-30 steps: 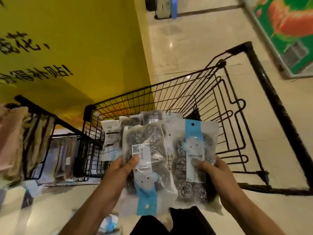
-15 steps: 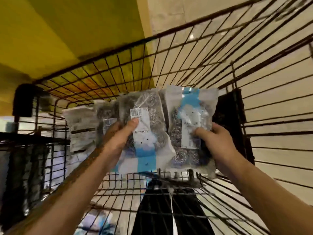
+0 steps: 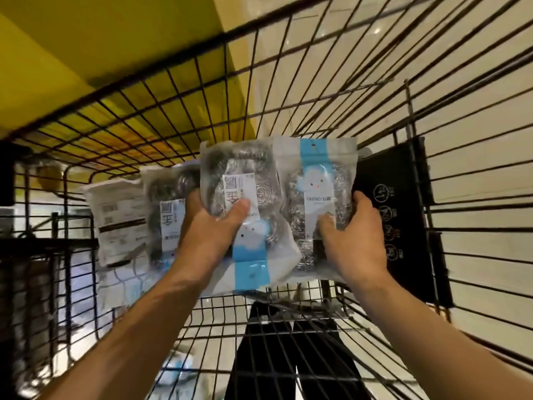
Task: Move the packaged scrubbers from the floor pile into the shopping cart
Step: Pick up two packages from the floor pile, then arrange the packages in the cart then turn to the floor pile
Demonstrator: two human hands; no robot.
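Observation:
Both my hands are inside the black wire shopping cart [image 3: 288,90], holding a fanned bundle of clear scrubber packs with steel wool balls and blue-white labels. My left hand [image 3: 210,232] grips the left part of the bundle, thumb pressed on the label of the front pack [image 3: 242,197]. Behind it to the left show two more packs [image 3: 170,209], the leftmost showing its printed white back [image 3: 121,220]. My right hand [image 3: 354,235] grips the rightmost pack [image 3: 317,197] by its lower right edge. The bundle hangs above the cart's wire bottom [image 3: 259,327].
A black plastic panel with white icons [image 3: 403,217] stands against the cart's right side. A yellow wall [image 3: 115,39] and pale tiled floor [image 3: 346,39] show through the wires. Dark trouser legs [image 3: 288,356] show beneath the cart bottom. A dark rack stands at the left [image 3: 28,269].
The view has closed in on the cart and both hands have carried the bundle of packs over its rim and deeper into the basket. Both grips are unchanged.

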